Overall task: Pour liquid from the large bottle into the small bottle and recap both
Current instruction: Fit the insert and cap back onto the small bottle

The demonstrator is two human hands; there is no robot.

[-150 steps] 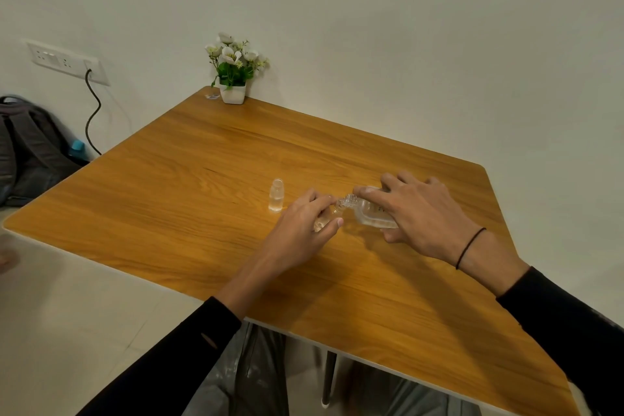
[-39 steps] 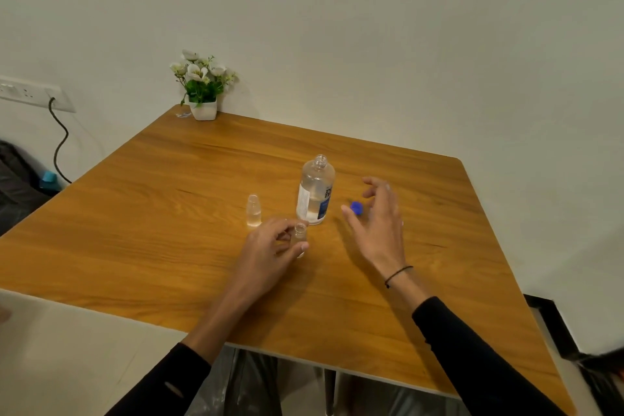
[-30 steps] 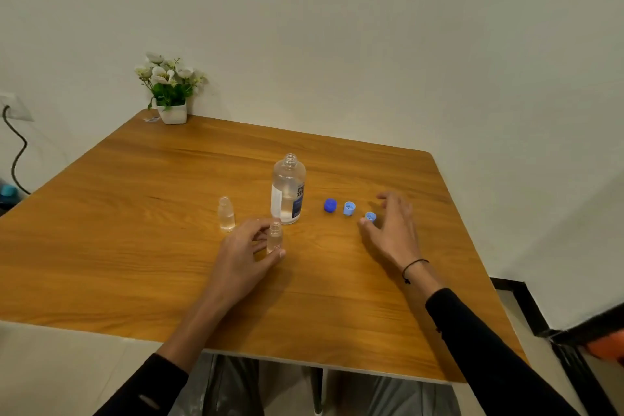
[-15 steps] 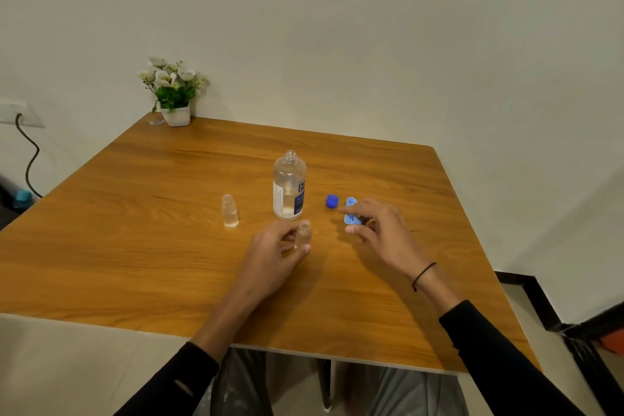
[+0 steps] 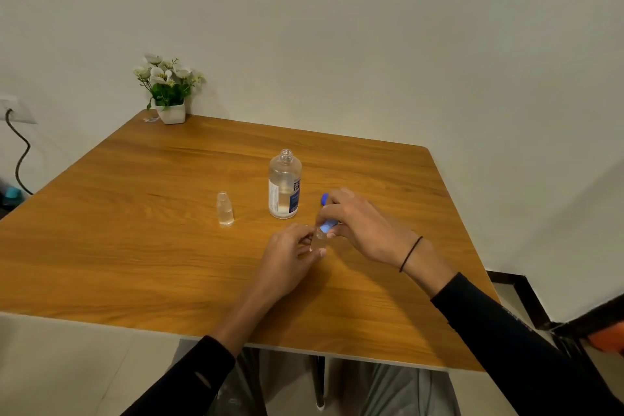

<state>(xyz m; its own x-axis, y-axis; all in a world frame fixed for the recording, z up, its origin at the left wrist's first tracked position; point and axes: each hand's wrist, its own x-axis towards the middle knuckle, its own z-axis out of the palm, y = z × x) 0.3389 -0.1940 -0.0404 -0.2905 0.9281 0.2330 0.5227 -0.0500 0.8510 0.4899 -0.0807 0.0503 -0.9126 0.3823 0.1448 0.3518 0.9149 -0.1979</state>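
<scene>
The large clear bottle [image 5: 284,186] with a blue and white label stands upright and uncapped near the middle of the wooden table [image 5: 141,230]. Just in front of it, my left hand [image 5: 287,257] grips the small clear bottle [image 5: 319,240], which stands on the table. My right hand [image 5: 361,226] pinches a light blue cap [image 5: 328,226] right at the small bottle's mouth. A dark blue cap [image 5: 325,198] peeks out behind my right fingers. A clear domed cap [image 5: 225,209] stands to the left of the large bottle.
A small white pot of white flowers [image 5: 169,91] sits at the table's far left corner. A black cable [image 5: 20,155] hangs from a wall socket at the left. The table's near edge runs just in front of my forearms.
My right hand picked a light blue cap off the table and carried it left to the small bottle's mouth. My left hand kept its grip on the small bottle.
</scene>
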